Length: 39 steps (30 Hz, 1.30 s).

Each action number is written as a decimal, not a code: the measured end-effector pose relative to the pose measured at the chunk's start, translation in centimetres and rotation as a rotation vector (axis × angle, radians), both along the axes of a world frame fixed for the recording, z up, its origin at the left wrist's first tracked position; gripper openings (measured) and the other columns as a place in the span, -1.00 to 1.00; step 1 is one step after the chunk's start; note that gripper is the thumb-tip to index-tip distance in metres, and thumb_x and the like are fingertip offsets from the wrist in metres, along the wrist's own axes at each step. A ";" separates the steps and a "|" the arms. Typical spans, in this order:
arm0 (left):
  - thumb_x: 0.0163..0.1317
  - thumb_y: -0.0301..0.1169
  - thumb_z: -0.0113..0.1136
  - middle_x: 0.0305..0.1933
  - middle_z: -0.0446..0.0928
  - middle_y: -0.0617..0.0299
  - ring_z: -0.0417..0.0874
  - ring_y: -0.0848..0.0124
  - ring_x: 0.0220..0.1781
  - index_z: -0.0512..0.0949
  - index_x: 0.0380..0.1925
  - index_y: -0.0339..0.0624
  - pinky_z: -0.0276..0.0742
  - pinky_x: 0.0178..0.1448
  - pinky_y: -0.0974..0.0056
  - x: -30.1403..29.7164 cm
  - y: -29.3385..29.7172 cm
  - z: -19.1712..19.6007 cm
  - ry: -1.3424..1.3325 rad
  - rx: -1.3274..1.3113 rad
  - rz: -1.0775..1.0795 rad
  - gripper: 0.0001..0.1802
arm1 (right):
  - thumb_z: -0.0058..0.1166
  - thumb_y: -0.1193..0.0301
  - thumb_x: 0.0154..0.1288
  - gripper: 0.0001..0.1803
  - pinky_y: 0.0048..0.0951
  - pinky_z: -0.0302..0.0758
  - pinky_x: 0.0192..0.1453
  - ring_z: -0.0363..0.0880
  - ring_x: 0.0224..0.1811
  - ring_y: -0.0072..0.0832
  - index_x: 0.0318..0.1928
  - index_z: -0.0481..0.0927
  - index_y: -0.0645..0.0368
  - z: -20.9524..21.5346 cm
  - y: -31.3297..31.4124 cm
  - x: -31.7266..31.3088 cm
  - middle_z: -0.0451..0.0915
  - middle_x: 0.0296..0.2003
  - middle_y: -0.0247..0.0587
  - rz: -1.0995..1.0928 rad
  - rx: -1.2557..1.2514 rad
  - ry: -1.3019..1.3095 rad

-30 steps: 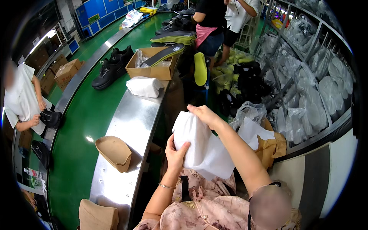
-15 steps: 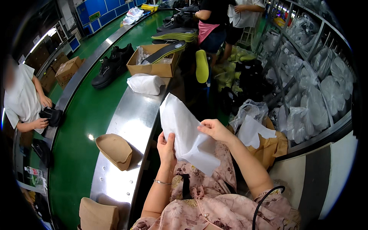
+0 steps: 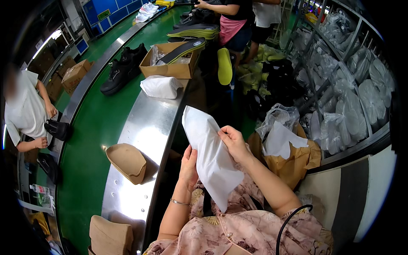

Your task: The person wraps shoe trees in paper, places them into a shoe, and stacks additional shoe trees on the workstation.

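A sheet of thin white paper (image 3: pixel 212 151), creased and partly folded lengthwise, is held up over my lap. My left hand (image 3: pixel 188 163) pinches its left edge, thumb in front. Opposite, my right hand (image 3: pixel 233 142) grips the right edge between thumb and fingers. The paper's lower end hangs down in a point over my flowered clothing. On the metal ledge to my left lies a brown molded cardboard form (image 3: pixel 126 162), and a second brown form (image 3: pixel 110 236) sits nearer me. Farther along the ledge is a white paper bundle (image 3: pixel 161 87).
A green conveyor belt (image 3: pixel 85 170) carries black shoes (image 3: pixel 123 70). An insole lies across an open cardboard box (image 3: pixel 170 70). At right, a brown paper bag (image 3: pixel 304 159) holds white sheets beside a metal rack (image 3: pixel 350 91) of plastic-bagged items. A co-worker (image 3: pixel 29 102) handles a black shoe across the belt.
The paper has narrowed, and its lower end has swung from the right to hang lower. My right hand has moved slightly up along its edge. The co-worker's hands have shifted on the shoe.
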State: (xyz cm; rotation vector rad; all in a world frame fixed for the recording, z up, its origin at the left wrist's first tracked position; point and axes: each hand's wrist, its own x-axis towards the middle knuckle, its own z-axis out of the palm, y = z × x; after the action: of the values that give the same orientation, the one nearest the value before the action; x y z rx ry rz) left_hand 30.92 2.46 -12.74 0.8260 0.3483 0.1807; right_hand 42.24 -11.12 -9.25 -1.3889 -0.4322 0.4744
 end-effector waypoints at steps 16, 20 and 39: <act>0.20 0.07 0.12 -0.06 0.53 0.05 0.62 0.27 -0.10 0.36 0.06 -0.35 0.58 0.03 0.17 -0.6 -0.1 1.5 -0.044 -0.127 0.092 -0.31 | 0.06 0.57 0.22 -0.89 -0.64 0.34 -0.40 0.40 -0.51 -0.66 -0.25 0.57 0.33 0.8 -0.2 1.0 0.52 -0.50 -0.37 0.162 -0.214 -0.464; 0.19 -0.05 0.19 -0.12 0.57 0.07 0.64 0.33 -0.16 0.41 -0.06 -0.36 0.61 -0.06 0.26 -0.7 -0.2 2.0 -0.059 -0.065 0.139 -0.43 | 0.01 0.58 0.23 -0.83 -0.63 0.46 -0.18 0.52 -0.29 -0.67 -0.19 0.59 0.38 1.8 -0.7 0.9 0.61 -0.28 -0.31 0.369 -0.071 0.240; 0.17 0.05 0.16 0.21 0.35 -0.08 0.45 0.13 0.20 0.11 0.27 -0.36 0.41 0.26 0.08 -1.9 0.0 3.0 -0.119 -0.456 -0.067 -0.13 | -0.26 0.19 0.47 -0.61 -0.53 0.44 0.05 0.53 -0.08 -0.56 0.03 0.47 0.21 -0.8 0.6 -4.2 0.56 -0.07 -0.28 0.157 0.294 0.708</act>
State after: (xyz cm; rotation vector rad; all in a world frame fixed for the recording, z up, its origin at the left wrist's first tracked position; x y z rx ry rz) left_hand 29.03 2.45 -9.77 0.3737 0.2355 0.0816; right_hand 38.03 -10.47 -10.02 -0.8311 -0.0236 0.9466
